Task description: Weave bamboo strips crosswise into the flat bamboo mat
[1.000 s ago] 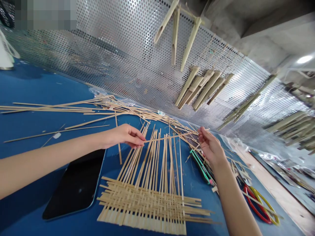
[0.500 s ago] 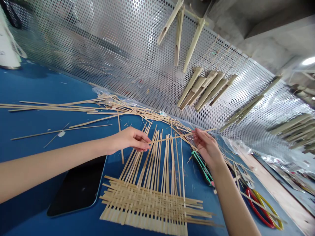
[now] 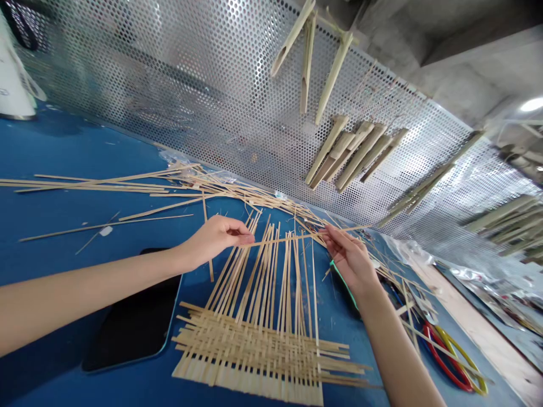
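A thin bamboo strip [image 3: 288,239] runs nearly level across the upright ends of a half-woven bamboo mat [image 3: 258,353]. My left hand [image 3: 216,237] pinches the strip's near end between thumb and fingers, above the upright strips. My right hand [image 3: 348,261] holds the strip farther along, between its fingertips, near the mat's right side. Both hands are above the mat, and I cannot tell if the strip touches the upright strips. A green-handled tool [image 3: 343,288] lies mostly hidden under my right wrist.
Loose bamboo strips [image 3: 106,183] lie in a long pile across the blue table [image 3: 63,147]. A dark tablet [image 3: 136,322] sits under my left forearm. Red and yellow scissor handles [image 3: 449,359] lie at right. Bamboo pieces hang from a perforated metal panel [image 3: 178,85] behind.
Both hands have shifted slightly left, carrying the strip with them. My right hand now covers more of the green-handled tool.
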Demonstrator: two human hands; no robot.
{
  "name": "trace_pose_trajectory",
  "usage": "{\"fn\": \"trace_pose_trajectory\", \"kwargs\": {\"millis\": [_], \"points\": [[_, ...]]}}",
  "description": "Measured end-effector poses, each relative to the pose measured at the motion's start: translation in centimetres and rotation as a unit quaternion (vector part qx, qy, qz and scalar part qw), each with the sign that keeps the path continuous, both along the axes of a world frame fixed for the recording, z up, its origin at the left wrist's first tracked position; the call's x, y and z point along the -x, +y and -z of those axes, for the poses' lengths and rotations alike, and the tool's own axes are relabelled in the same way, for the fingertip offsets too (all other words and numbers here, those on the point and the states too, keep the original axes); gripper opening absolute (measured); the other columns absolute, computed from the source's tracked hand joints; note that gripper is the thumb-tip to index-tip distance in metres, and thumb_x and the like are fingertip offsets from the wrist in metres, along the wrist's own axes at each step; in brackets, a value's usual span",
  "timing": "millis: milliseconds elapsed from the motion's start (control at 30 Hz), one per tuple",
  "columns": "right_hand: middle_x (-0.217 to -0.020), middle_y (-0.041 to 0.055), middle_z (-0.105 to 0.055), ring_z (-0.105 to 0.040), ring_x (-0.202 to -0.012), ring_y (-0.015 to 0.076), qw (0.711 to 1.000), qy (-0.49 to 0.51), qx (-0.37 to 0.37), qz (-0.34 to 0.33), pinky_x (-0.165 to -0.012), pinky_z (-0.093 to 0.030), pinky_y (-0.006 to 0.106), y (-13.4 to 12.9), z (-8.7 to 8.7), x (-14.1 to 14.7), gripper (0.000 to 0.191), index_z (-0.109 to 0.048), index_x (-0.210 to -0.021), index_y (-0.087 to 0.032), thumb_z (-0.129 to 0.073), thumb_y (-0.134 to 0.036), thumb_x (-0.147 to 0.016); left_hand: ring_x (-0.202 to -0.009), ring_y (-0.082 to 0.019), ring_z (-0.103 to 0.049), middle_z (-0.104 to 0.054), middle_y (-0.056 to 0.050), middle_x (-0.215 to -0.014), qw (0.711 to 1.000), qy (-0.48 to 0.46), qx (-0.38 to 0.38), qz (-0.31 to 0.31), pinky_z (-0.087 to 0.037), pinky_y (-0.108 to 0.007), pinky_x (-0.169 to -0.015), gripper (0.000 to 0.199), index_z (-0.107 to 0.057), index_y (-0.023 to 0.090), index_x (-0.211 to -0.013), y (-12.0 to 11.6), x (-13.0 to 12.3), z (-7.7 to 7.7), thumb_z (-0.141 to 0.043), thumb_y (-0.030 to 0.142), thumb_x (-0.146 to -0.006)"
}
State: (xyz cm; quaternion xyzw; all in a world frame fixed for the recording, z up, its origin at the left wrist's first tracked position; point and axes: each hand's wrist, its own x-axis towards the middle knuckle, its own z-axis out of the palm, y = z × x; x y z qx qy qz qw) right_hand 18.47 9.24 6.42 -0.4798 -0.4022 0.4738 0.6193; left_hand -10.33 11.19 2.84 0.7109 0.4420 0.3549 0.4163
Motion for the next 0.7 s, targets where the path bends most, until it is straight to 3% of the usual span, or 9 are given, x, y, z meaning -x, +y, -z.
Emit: {"fn": "trace_pose_trajectory", "kwargs": {"millis": [133, 200, 233, 300, 400, 467, 567, 633, 700], "points": [[-0.076, 0.0025, -0.077, -0.067, -0.058, 0.0074, 1.0, 0.011, -0.001, 0.017, -0.056, -0.057, 0.008, 0.5, 0.2, -0.6, 0.023, -0.078, -0.073, -0.017, -0.091, -0.025, -0.056, -0.07, -0.018, -0.066, -0.072, -0.003, -0.073, 0.996, 0.06, -0.035, -0.054, -0.052, -0.029, -0.07, 0.034, -0.067, 0.019, -0.072, 1.8, 1.2, -0.2, -0.052, 0.047, -0.082], [-0.076, 0.0027, -0.077, -0.066, -0.058, 0.008, 1.0, 0.013, -0.003, 0.023, -0.056, -0.057, 0.009, 0.8, 0.3, -0.9, 0.019, -0.078, -0.073, -0.017, -0.089, -0.023, -0.059, -0.076, -0.023, -0.066, -0.069, -0.005, -0.072, 0.985, 0.114, -0.069, -0.107, -0.051, -0.037, -0.077, 0.032, -0.065, 0.018, -0.068, 3.1, 2.8, -0.4, -0.051, 0.043, -0.083], [-0.076, 0.0029, -0.077, -0.067, -0.058, 0.0087, 1.0, 0.013, -0.004, 0.025, -0.056, -0.058, 0.01, 0.9, 0.4, -1.1, 0.017, -0.078, -0.072, -0.018, -0.089, -0.023, -0.06, -0.088, -0.029, -0.065, -0.068, -0.008, -0.074, 0.975, 0.141, -0.094, -0.144, -0.048, -0.045, -0.086, 0.031, -0.065, 0.017, -0.067, 3.8, 3.7, -0.4, -0.052, 0.04, -0.083], [-0.076, 0.003, -0.077, -0.067, -0.06, 0.0099, 0.999, 0.015, -0.008, 0.027, -0.057, -0.058, 0.012, 1.0, 0.5, -1.2, 0.017, -0.077, -0.072, -0.018, -0.088, -0.022, -0.06, -0.119, -0.042, -0.05, -0.067, -0.015, -0.092, 0.953, 0.179, -0.144, -0.195, -0.031, -0.061, -0.103, 0.028, -0.066, 0.014, -0.07, 4.9, 5.5, -0.5, -0.05, 0.032, -0.085], [-0.077, 0.0035, -0.076, -0.068, -0.062, 0.0098, 1.0, 0.017, -0.015, 0.02, -0.059, -0.058, 0.012, 1.1, 0.6, -1.2, 0.019, -0.077, -0.072, -0.017, -0.09, -0.024, -0.059, -0.141, -0.047, -0.016, -0.055, -0.021, -0.127, 0.934, 0.203, -0.196, -0.216, -0.006, -0.066, -0.112, 0.024, -0.07, 0.009, -0.085, 5.9, 6.9, -0.4, -0.048, 0.018, -0.082], [-0.078, 0.0038, -0.077, -0.068, -0.064, 0.0091, 1.0, 0.016, -0.02, 0.007, -0.062, -0.057, 0.01, 1.0, 0.5, -1.1, 0.023, -0.077, -0.073, -0.016, -0.091, -0.026, -0.057, -0.143, -0.043, -0.016, -0.048, -0.018, -0.14, 0.938, 0.201, -0.21, -0.191, -0.005, -0.06, -0.116, 0.028, -0.07, 0.01, -0.098, 5.8, 6.5, -0.5, -0.049, 0.019, -0.083], [-0.081, 0.0028, -0.077, -0.069, -0.068, 0.0084, 0.999, 0.01, -0.027, -0.026, -0.065, -0.057, 0.009, 0.7, 0.3, -0.8, 0.028, -0.078, -0.077, -0.017, -0.092, -0.029, -0.056, -0.126, -0.029, -0.05, -0.063, -0.009, -0.126, 0.962, 0.18, -0.184, -0.09, -0.031, -0.044, -0.113, 0.032, -0.071, 0.018, -0.106, 4.8, 4.3, -0.9, -0.053, 0.036, -0.087], [-0.082, 0.0024, -0.077, -0.069, -0.069, 0.0082, 0.998, 0.0, -0.026, -0.056, -0.066, -0.057, 0.01, 0.4, 0.2, -0.4, 0.031, -0.078, -0.081, -0.018, -0.092, -0.031, -0.057, -0.109, -0.022, -0.064, -0.071, -0.003, -0.114, 0.982, 0.141, -0.125, -0.004, -0.045, -0.034, -0.101, 0.04, -0.069, 0.022, -0.11, 3.7, 2.8, -1.2, -0.045, 0.047, -0.091], [-0.084, 0.0031, -0.077, -0.069, -0.069, 0.0087, 0.996, -0.014, -0.021, -0.087, -0.065, -0.057, 0.011, -0.1, 0.1, 0.2, 0.03, -0.078, -0.084, -0.018, -0.091, -0.031, -0.06, -0.104, -0.021, -0.067, -0.073, -0.005, -0.11, 0.995, 0.066, -0.026, 0.073, -0.048, -0.031, -0.096, 0.045, -0.069, 0.02, -0.109, 2.4, 1.5, -1.4, -0.046, 0.053, -0.09]]}}
